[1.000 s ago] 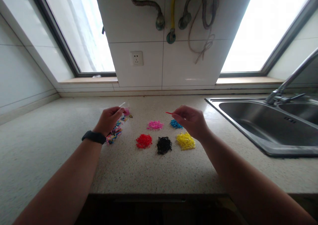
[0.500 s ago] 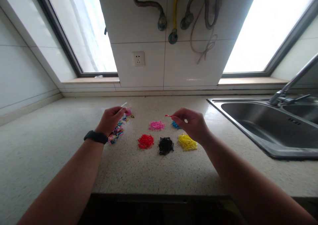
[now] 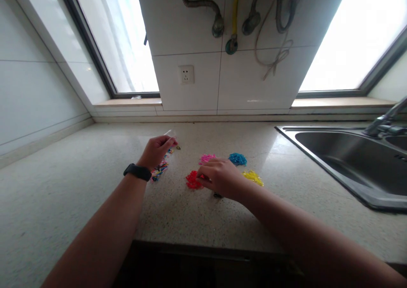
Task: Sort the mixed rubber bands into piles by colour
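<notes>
Small piles of coloured pieces lie on the speckled countertop (image 3: 79, 182): a red pile (image 3: 192, 180), a pink pile (image 3: 207, 158), a blue pile (image 3: 238, 159) and a yellow pile (image 3: 253, 177). A black pile is almost wholly hidden under my right hand (image 3: 219, 178), which rests low over the counter with its fingertips at the red pile, fingers curled together. My left hand (image 3: 156, 150), with a black band on the wrist, is closed on the edge of a clear bag (image 3: 167, 132) above a mixed-colour heap (image 3: 160, 170).
A steel sink (image 3: 346, 161) with a tap (image 3: 384, 120) is set into the counter at the right. Behind stand a tiled wall with a socket (image 3: 186, 74) and hoses (image 3: 235, 21), between two bright windows. The counter's front edge runs just below my arms.
My right hand, which held a red piece raised over the blue pile, has dropped left and down to the red pile. The camera view shifted left. My left hand stays put.
</notes>
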`<action>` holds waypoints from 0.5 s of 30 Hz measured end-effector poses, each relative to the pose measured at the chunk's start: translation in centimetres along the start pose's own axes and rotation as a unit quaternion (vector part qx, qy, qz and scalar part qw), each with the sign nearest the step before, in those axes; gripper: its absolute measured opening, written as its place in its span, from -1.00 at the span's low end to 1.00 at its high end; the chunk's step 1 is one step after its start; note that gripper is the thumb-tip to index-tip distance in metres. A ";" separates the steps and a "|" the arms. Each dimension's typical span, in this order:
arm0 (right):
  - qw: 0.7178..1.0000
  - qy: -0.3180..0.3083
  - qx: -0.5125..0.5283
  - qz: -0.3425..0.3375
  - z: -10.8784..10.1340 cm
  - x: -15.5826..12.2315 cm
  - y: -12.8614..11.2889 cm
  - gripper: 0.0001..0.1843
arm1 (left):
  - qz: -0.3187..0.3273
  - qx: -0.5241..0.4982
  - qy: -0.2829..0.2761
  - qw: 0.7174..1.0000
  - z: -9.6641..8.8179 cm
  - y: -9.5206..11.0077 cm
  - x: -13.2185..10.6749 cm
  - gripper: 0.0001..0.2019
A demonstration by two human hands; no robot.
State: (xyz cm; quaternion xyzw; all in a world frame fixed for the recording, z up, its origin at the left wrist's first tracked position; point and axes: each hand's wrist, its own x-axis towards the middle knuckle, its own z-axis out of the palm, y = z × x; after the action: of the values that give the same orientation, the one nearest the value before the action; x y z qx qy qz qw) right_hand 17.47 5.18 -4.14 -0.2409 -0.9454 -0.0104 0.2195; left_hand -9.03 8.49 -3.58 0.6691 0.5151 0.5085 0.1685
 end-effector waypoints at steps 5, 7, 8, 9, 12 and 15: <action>0.997 -0.037 -0.068 -0.020 0.4 0.6 -0.8 -0.72 | -0.002 -0.001 -0.006 1.000 0.0 -0.1 0.1 -0.71; 0.996 -0.043 -0.075 -0.021 0.4 0.6 -0.8 -0.72 | 0.001 0.000 -0.008 1.000 0.0 -0.3 0.1 -0.71; 0.996 -0.043 -0.074 -0.020 0.3 0.6 -0.8 -0.73 | 0.003 0.001 -0.010 1.000 0.0 -0.4 0.1 -0.71; 0.996 -0.043 -0.071 -0.018 0.1 0.5 -0.8 -0.74 | 0.004 0.001 -0.012 1.000 0.0 -0.5 0.1 -0.71; 0.999 -0.026 -0.047 -0.008 -0.6 0.0 -0.2 -0.79 | 0.004 0.000 -0.008 1.000 -0.1 -0.5 0.1 -0.71; 1.000 0.018 -0.022 0.010 -1.6 -0.8 1.2 -0.77 | 0.004 0.011 0.005 1.000 -0.2 -0.2 0.0 -0.71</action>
State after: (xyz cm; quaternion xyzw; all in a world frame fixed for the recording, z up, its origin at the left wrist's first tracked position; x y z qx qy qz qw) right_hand 19.30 5.66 -3.18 -0.2547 -0.9383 -0.0331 0.2316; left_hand -9.36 8.55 -3.64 0.6702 0.5187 0.5071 0.1568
